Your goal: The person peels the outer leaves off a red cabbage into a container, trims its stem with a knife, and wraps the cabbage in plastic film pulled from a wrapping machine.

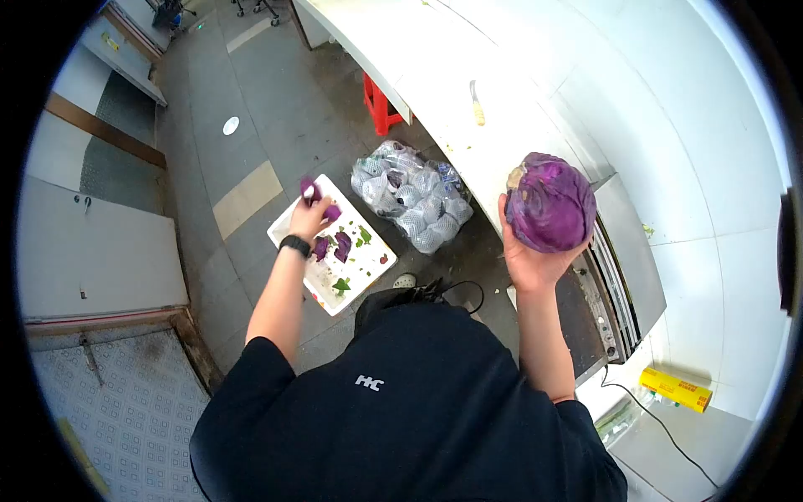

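In my right hand (539,266) rests a round red cabbage (552,205), its pale stem end facing left. The fingers wrap it from below and from the side, above the counter's near edge. My left hand (311,217), with a black watch on the wrist, is over a white bin (382,266) on the floor. Its fingers pinch a torn purple cabbage leaf (309,189), slightly blurred. Inside the bin lie several purple leaf pieces (342,247) and green scraps (341,285).
A knife (478,104) with a pale handle lies on the white counter (435,50). Beneath the counter are a red stool (381,105) and a clear bag of net-wrapped round items (414,197). At lower right sits a yellow roll box (676,390) near a black cable.
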The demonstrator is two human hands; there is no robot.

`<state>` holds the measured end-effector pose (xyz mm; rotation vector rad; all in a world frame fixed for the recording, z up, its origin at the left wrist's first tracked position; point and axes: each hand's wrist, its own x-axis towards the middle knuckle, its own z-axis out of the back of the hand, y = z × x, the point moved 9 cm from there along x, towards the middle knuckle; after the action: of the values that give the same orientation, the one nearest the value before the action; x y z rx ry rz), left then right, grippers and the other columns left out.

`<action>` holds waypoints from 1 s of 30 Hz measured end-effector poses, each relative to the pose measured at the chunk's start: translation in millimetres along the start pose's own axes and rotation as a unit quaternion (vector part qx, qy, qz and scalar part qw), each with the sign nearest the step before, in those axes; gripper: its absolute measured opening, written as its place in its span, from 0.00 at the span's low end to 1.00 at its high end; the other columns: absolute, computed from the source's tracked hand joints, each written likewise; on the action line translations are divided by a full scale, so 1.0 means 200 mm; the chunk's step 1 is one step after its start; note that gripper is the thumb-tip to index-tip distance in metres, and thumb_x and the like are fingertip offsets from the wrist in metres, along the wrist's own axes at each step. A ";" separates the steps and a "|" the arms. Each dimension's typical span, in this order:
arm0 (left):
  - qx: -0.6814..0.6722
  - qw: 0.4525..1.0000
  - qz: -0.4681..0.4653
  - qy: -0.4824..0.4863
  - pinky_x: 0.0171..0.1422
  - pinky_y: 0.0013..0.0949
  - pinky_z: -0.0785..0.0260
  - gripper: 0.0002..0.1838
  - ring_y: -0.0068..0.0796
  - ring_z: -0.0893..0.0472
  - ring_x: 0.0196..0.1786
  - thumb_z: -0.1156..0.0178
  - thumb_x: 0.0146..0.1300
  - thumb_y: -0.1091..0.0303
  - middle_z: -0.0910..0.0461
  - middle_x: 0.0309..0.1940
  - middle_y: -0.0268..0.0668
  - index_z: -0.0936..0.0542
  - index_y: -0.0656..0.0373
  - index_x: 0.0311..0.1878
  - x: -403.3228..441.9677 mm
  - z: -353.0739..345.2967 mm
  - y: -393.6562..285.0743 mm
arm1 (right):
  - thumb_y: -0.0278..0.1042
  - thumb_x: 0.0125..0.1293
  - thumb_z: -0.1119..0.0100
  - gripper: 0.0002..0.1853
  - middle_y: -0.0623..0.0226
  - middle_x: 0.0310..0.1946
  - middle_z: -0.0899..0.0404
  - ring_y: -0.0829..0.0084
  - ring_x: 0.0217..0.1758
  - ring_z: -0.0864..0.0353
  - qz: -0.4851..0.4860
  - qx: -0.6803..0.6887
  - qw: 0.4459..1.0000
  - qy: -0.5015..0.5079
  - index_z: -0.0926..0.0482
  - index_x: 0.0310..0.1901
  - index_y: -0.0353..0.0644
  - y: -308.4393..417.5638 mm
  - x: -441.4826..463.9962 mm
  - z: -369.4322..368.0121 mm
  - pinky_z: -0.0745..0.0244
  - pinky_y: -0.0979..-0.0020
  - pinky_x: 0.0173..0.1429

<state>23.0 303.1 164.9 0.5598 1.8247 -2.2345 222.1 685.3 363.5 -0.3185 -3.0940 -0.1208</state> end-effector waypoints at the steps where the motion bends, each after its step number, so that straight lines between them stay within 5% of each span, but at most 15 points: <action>1: 0.170 0.985 0.000 0.024 0.60 0.42 0.23 0.31 0.44 0.16 0.52 0.29 0.58 0.55 0.19 0.53 0.47 0.26 0.59 0.62 0.06 0.11 0.18 | 0.77 0.50 0.34 0.59 0.50 0.73 0.43 0.36 0.73 0.39 0.001 -0.001 1.000 -0.004 0.47 0.76 0.53 -0.02 0.01 0.02 0.26 0.38 0.67; 4: 0.504 0.862 0.031 0.041 0.68 0.41 0.30 0.44 0.52 0.20 0.61 0.27 0.52 0.44 0.23 0.61 0.56 0.26 0.68 0.63 -0.06 0.15 0.26 | 0.76 0.53 0.36 0.56 0.51 0.73 0.41 0.37 0.74 0.40 -0.041 0.003 0.998 -0.037 0.45 0.76 0.52 -0.12 0.04 0.09 0.33 0.37 0.72; 7: 0.192 0.956 -0.165 0.151 0.71 0.43 0.33 0.44 0.48 0.28 0.69 0.27 0.58 0.51 0.29 0.67 0.52 0.35 0.63 0.72 -0.28 -0.40 -0.17 | 0.78 0.53 0.38 0.56 0.50 0.73 0.41 0.36 0.73 0.39 0.013 -0.077 0.987 -0.142 0.45 0.75 0.49 -0.12 0.04 0.22 0.33 0.38 0.72; 9: 0.078 0.918 -0.280 0.268 0.73 0.52 0.38 0.56 0.51 0.43 0.78 0.21 0.50 0.50 0.47 0.77 0.50 0.42 0.60 0.76 -0.55 -0.79 -0.62 | 0.78 0.59 0.45 0.53 0.51 0.73 0.40 0.40 0.73 0.38 0.027 -0.103 0.985 -0.133 0.45 0.75 0.47 -0.15 0.03 0.19 0.32 0.39 0.72; 11: 0.073 0.852 -0.458 0.243 0.76 0.50 0.42 0.59 0.52 0.44 0.78 0.19 0.45 0.52 0.45 0.74 0.54 0.44 0.61 0.76 -0.79 -0.99 -0.98 | 0.76 0.67 0.53 0.48 0.51 0.73 0.40 0.45 0.74 0.36 0.044 -0.171 0.975 -0.135 0.45 0.76 0.46 -0.16 0.00 0.12 0.30 0.42 0.71; 13: 0.050 0.830 -0.505 0.231 0.78 0.47 0.44 0.63 0.50 0.39 0.75 0.17 0.42 0.54 0.41 0.72 0.54 0.46 0.61 0.76 -0.87 -1.13 -1.08 | 0.70 0.74 0.61 0.39 0.54 0.69 0.34 0.52 0.72 0.31 0.069 -0.170 0.970 -0.162 0.41 0.72 0.45 -0.14 -0.09 0.08 0.26 0.48 0.67; 14: -0.114 0.874 -0.371 0.293 0.77 0.45 0.43 0.64 0.46 0.35 0.72 0.17 0.41 0.54 0.39 0.70 0.50 0.47 0.59 0.77 -0.81 -1.18 -1.04 | 0.63 0.77 0.60 0.33 0.56 0.64 0.30 0.56 0.69 0.28 0.054 -0.310 0.932 -0.179 0.37 0.69 0.44 -0.08 -0.16 0.09 0.25 0.51 0.64; 16: -0.241 0.851 -0.239 0.401 0.75 0.42 0.38 0.55 0.39 0.32 0.70 0.22 0.53 0.56 0.35 0.68 0.44 0.48 0.58 0.77 -0.76 -1.27 -1.01 | 0.50 0.81 0.60 0.20 0.62 0.56 0.27 0.63 0.62 0.22 0.064 -0.528 0.830 -0.169 0.32 0.61 0.44 0.09 -0.28 0.08 0.23 0.60 0.59; 17: -0.334 0.810 -0.135 0.463 0.74 0.41 0.36 0.52 0.37 0.30 0.69 0.25 0.57 0.56 0.34 0.68 0.44 0.47 0.58 0.77 -0.76 -1.34 -0.96 | 0.50 0.81 0.60 0.20 0.62 0.56 0.27 0.63 0.62 0.22 0.083 -0.523 0.829 -0.182 0.32 0.61 0.44 0.15 -0.34 0.10 0.23 0.60 0.59; 19: -0.346 0.773 -0.111 0.521 0.73 0.41 0.34 0.45 0.35 0.29 0.69 0.33 0.66 0.52 0.33 0.69 0.41 0.48 0.57 0.77 -0.83 -1.41 -0.93 | 0.49 0.81 0.58 0.21 0.60 0.60 0.30 0.63 0.63 0.23 0.200 -0.562 0.777 -0.201 0.34 0.65 0.45 0.30 -0.42 0.03 0.24 0.62 0.61; 23: -0.348 0.717 0.015 0.603 0.73 0.43 0.35 0.41 0.37 0.31 0.72 0.44 0.72 0.45 0.34 0.72 0.37 0.48 0.55 0.78 -0.97 -1.63 -0.82 | 0.65 0.65 0.38 0.52 0.54 0.74 0.42 0.59 0.72 0.32 0.193 -0.526 0.821 -0.106 0.55 0.79 0.48 0.32 -0.44 -0.02 0.30 0.58 0.69; 24: -0.349 0.691 0.039 0.631 0.75 0.44 0.37 0.41 0.37 0.32 0.73 0.44 0.72 0.45 0.36 0.72 0.38 0.48 0.55 0.78 -1.03 -1.68 -0.81 | 0.66 0.53 0.27 0.66 0.52 0.78 0.50 0.56 0.75 0.37 0.147 -0.534 0.821 -0.139 0.62 0.81 0.49 0.28 -0.44 -0.09 0.36 0.55 0.74; 26: -0.342 0.663 0.062 0.663 0.76 0.44 0.39 0.41 0.37 0.33 0.73 0.44 0.72 0.45 0.37 0.73 0.39 0.48 0.55 0.78 -1.10 -1.77 -0.82 | 0.51 0.45 0.17 0.66 0.54 0.74 0.43 0.58 0.74 0.36 0.215 -0.488 0.832 -0.155 0.57 0.79 0.48 0.36 -0.51 0.03 0.37 0.55 0.75; 29: 0.026 0.747 -0.400 0.530 0.77 0.45 0.42 0.36 0.39 0.37 0.75 0.49 0.75 0.54 0.41 0.74 0.44 0.49 0.59 0.78 -1.11 -1.83 -0.95 | 0.42 0.43 0.16 0.64 0.56 0.69 0.37 0.58 0.72 0.33 0.280 -0.416 0.847 -0.178 0.52 0.78 0.47 0.46 -0.65 0.04 0.35 0.58 0.75; 30: -0.016 0.780 -0.366 0.507 0.76 0.47 0.41 0.33 0.45 0.36 0.74 0.46 0.71 0.62 0.39 0.73 0.47 0.43 0.60 0.76 -1.17 -1.82 -1.02 | 0.39 0.44 0.16 0.61 0.58 0.67 0.35 0.59 0.71 0.32 0.322 -0.419 0.828 -0.189 0.49 0.76 0.47 0.51 -0.71 0.02 0.34 0.59 0.74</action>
<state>215.0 683.3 383.8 1.4863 3.0028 -2.5444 381.4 757.3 362.4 -1.5203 -2.8223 -1.5438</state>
